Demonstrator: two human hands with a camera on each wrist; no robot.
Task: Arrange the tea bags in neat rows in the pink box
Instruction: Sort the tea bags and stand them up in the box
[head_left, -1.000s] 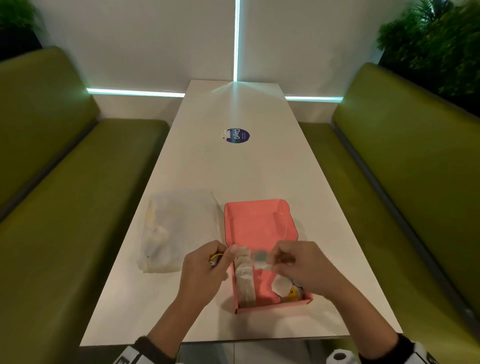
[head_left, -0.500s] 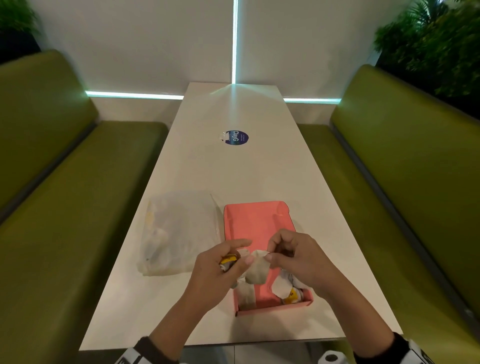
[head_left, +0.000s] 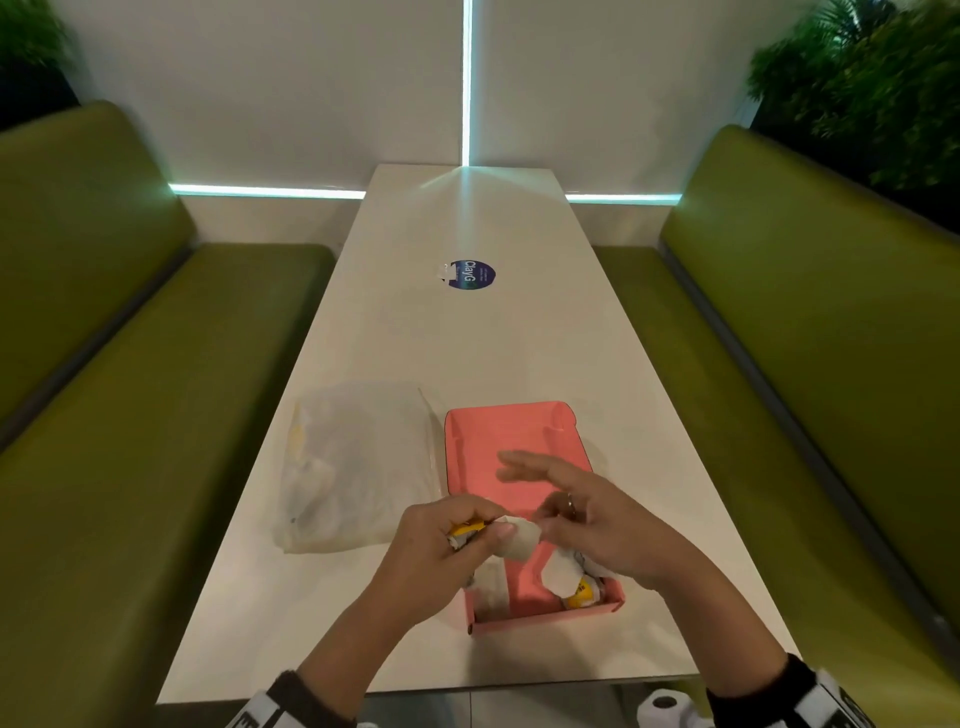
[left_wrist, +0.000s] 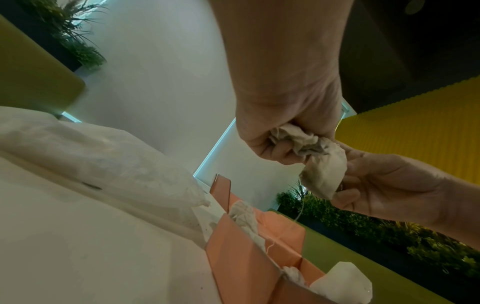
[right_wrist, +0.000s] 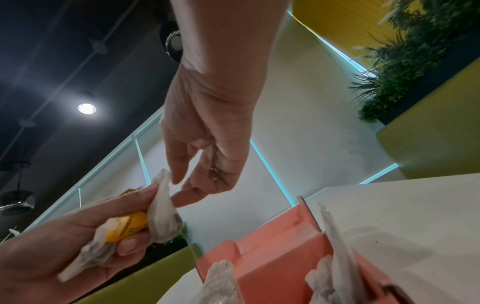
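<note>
The pink box (head_left: 519, 441) lies open on the white table (head_left: 467, 338), and several white tea bags (head_left: 558, 574) lie at its near end. My left hand (head_left: 483, 530) hovers over the box's near left corner. It grips a bunch of crumpled tea bags (right_wrist: 163, 211) with a yellow tag (right_wrist: 130, 224). My right hand (head_left: 550, 499) is just right of it over the box, fingers (right_wrist: 182, 200) spread and relaxed beside the bag that hangs from my left hand (left_wrist: 285, 142). That hanging bag (left_wrist: 324, 174) trails a thin string toward the box (left_wrist: 233, 257).
A clear plastic bag (head_left: 353, 467) lies left of the box, touching its left wall. A round blue sticker (head_left: 470, 275) is further up the table. Green benches (head_left: 130, 415) flank both long sides. A white roll (head_left: 665, 706) sits below the near table edge.
Half a second ago my right hand pinched the tea bag together with my left. Now its fingers have spread apart and stretch forward over the box. The left hand keeps its bunch.
</note>
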